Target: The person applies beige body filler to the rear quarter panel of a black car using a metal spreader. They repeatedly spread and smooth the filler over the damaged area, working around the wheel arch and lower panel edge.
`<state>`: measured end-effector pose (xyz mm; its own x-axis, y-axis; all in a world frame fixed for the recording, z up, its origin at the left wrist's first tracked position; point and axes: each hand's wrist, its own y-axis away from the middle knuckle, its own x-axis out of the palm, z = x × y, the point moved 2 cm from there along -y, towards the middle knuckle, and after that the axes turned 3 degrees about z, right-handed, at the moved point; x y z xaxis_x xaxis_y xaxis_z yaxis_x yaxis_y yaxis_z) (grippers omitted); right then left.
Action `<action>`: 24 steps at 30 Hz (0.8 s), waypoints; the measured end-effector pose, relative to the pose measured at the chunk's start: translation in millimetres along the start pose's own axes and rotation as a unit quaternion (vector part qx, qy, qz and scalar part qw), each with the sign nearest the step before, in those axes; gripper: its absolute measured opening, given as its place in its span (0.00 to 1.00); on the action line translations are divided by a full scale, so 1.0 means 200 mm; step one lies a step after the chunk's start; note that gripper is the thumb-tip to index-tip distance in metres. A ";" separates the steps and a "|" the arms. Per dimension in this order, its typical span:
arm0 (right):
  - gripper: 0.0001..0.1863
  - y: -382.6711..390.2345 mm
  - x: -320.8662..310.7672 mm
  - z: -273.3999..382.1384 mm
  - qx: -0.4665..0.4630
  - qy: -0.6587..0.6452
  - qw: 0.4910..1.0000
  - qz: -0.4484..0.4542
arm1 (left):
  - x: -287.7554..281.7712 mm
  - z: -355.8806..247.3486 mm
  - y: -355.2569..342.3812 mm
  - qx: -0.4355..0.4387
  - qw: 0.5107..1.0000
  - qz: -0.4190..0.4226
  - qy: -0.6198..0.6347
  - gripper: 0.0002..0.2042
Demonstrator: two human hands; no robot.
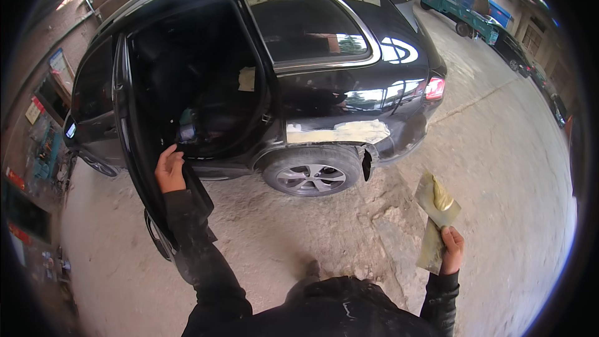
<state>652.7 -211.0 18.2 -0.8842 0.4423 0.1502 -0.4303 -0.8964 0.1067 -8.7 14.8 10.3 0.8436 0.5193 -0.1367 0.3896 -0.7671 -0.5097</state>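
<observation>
Right of the rear wheel (313, 176), yellowish putty (443, 197) sits on the upper of two thin plates (428, 251), pinched by the right hand (453, 248). Left of the wheel, the left hand (170, 171) half curls by the open door (142, 165), grip unclear. Above-left of the wheel, the cabin (193, 56) contains a pale piece (247, 78).

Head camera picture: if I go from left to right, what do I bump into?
Front wheel → left hand → rear wheel → right hand holding flat plates → dark parked cars.
</observation>
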 end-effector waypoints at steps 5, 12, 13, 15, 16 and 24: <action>0.12 -0.01 0.10 0.00 -0.013 -0.002 1.000 0.008 | -0.10 0.09 0.04 -0.016 0.993 -0.047 -0.104 0.11; 0.11 0.02 0.09 0.04 0.016 0.013 1.000 0.002 | -0.38 0.04 0.14 -0.018 0.979 -0.032 -0.202 0.09; 0.11 0.02 0.08 0.04 0.014 0.012 1.000 -0.007 | -0.43 0.02 0.17 -0.033 0.978 -0.030 -0.202 0.09; 0.11 0.00 0.06 0.03 0.011 0.008 1.000 -0.020 | -0.53 -0.02 0.22 -0.061 0.974 -0.023 -0.219 0.09; 0.11 -0.03 0.05 0.03 0.010 0.006 1.000 -0.025 | -0.57 -0.04 0.25 -0.032 0.969 -0.019 -0.244 0.09; 0.10 -0.17 0.11 0.03 0.005 -0.042 0.999 0.015 | -1.18 -0.05 0.40 0.032 0.875 0.006 -0.482 0.09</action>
<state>648.7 -170.9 23.7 -0.8779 0.4170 0.2354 -0.4022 -0.9089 0.1102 -172.6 -172.8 11.0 0.1311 0.6117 -0.7801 0.3347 -0.7680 -0.5460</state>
